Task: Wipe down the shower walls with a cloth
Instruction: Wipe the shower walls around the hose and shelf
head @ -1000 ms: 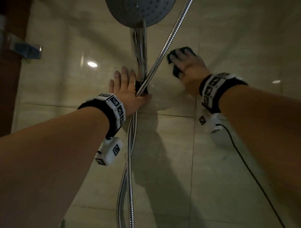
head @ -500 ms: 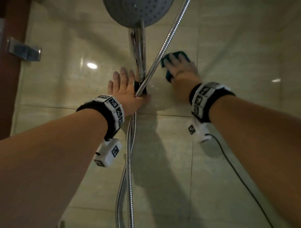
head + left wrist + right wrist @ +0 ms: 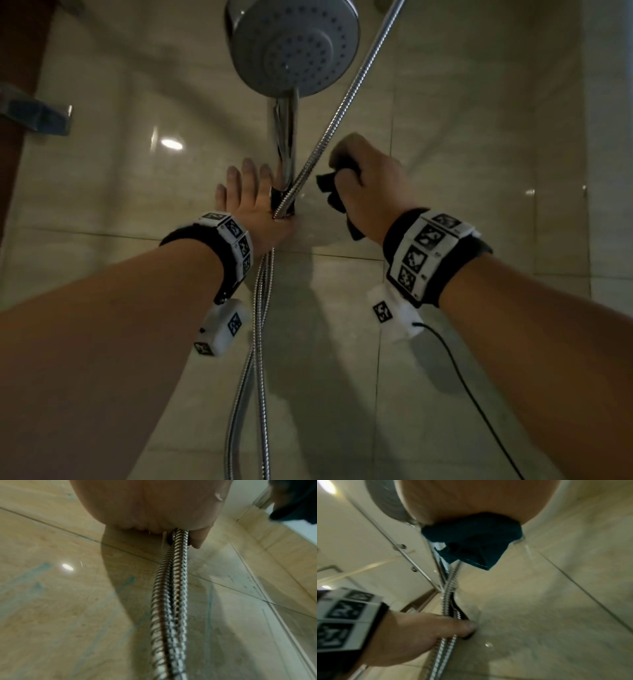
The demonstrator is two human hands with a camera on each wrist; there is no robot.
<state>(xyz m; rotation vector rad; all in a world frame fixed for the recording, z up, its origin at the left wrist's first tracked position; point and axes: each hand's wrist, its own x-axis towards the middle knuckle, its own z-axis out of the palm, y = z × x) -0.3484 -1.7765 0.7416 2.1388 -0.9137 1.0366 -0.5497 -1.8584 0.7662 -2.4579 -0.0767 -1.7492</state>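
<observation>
The fingers [image 3: 346,171] of the right hand [image 3: 368,183] are curled tight around a dark teal cloth [image 3: 471,539], bunched in the fist with loose corners hanging below the palm; in the head view the fist appears lifted just clear of the tile, so the cloth is carried rather than pressed flat, probably to be regathered or shifted to a fresh patch. The fingers [image 3: 245,178] of the left hand [image 3: 255,209] lie straight and spread against the shower wall [image 3: 462,171], and its thumb [image 3: 464,626] crosses the metal shower hose [image 3: 171,588] beside the dark bracket [image 3: 279,202] at the foot of the chrome handle; this looks like a way of pinning the hose and bracing the body so the hose does not swing into the wiping path. Above both hands the round shower head [image 3: 294,44] faces down, with a second run of hose slanting up to the right. The glossy beige tiles to the right of the fitting are presumably the next stretch to wipe, and the dangling hose is the likeliest thing to snag the cloth.
</observation>
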